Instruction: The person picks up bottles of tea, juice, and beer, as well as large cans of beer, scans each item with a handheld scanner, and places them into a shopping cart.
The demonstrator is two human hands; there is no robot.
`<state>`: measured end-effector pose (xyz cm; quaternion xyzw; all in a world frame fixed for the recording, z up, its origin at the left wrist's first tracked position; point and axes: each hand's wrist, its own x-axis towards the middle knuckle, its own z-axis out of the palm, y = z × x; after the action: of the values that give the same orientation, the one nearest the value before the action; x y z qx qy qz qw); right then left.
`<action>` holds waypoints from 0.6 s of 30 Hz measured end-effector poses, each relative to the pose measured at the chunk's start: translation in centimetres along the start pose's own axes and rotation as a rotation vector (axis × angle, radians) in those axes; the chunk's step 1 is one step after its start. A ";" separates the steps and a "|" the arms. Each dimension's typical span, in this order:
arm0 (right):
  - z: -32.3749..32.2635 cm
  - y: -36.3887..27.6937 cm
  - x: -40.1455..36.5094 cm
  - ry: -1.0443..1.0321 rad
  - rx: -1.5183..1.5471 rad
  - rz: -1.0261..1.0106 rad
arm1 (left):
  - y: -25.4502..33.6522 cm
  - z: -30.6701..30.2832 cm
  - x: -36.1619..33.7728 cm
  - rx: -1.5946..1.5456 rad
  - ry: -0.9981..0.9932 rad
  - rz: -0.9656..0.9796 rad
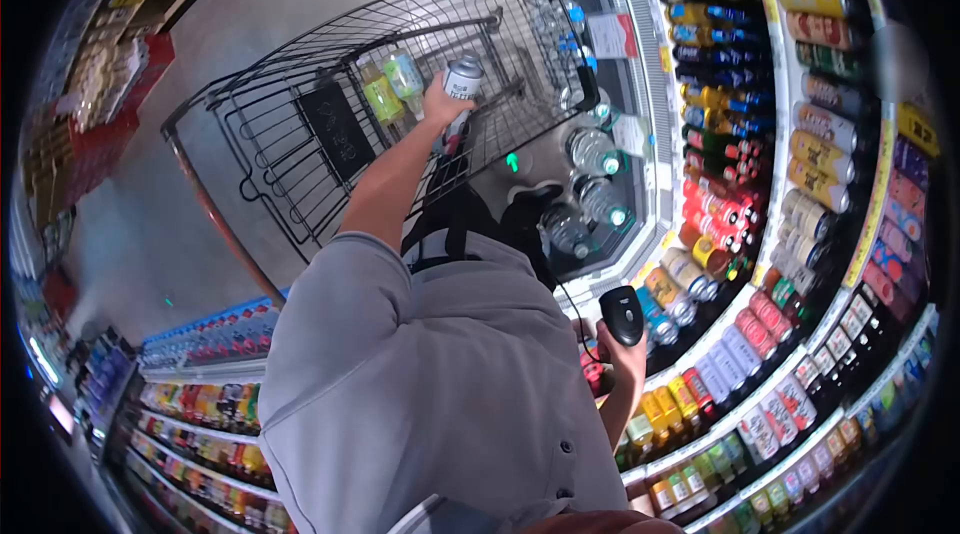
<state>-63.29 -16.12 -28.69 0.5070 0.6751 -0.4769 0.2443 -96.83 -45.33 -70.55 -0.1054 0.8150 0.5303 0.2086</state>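
Observation:
My left hand [442, 106] reaches over a wire shopping cart [255, 149] and is closed around a silver-white can [463, 77]. Beside that can, in the cart, are a bottle with a yellow-green label [381, 99] and another with a pale green label [404, 74]. A darker, partly covered item shows just below my left hand. On the other side of my body, my right hand [627, 366] grips a black handheld scanner [622, 315] close to the drink shelves. A thin dark cord hangs beside the scanner.
Curved shelves [770, 264] packed with cans and bottles wrap around my right side. Large clear water bottles [597, 151] stand low beside the cart. More drink shelves [205, 434] are at lower left, and a stocked display [120, 74] rises at upper left.

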 end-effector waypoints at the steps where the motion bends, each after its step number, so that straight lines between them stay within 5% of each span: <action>1: 0.6 -0.4 -0.8 0.049 0.063 0.016 | -0.5 0.6 -0.1 0.098 -0.013 -0.012; 11: 2.4 4.5 -2.7 0.183 0.232 0.046 | -3.6 4.4 1.3 0.608 -0.165 -0.073; 14: 2.5 5.9 -1.3 0.132 0.179 0.057 | -7.0 4.6 1.4 0.331 -0.172 -0.226; 18: 2.6 5.3 0.2 0.095 0.178 -0.008 | -4.7 2.4 -1.9 0.404 -0.367 -0.268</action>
<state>-58.95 -18.12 -32.06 0.5460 0.6431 -0.5112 0.1640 -92.69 -45.17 -74.39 -0.0708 0.8316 0.3351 0.4372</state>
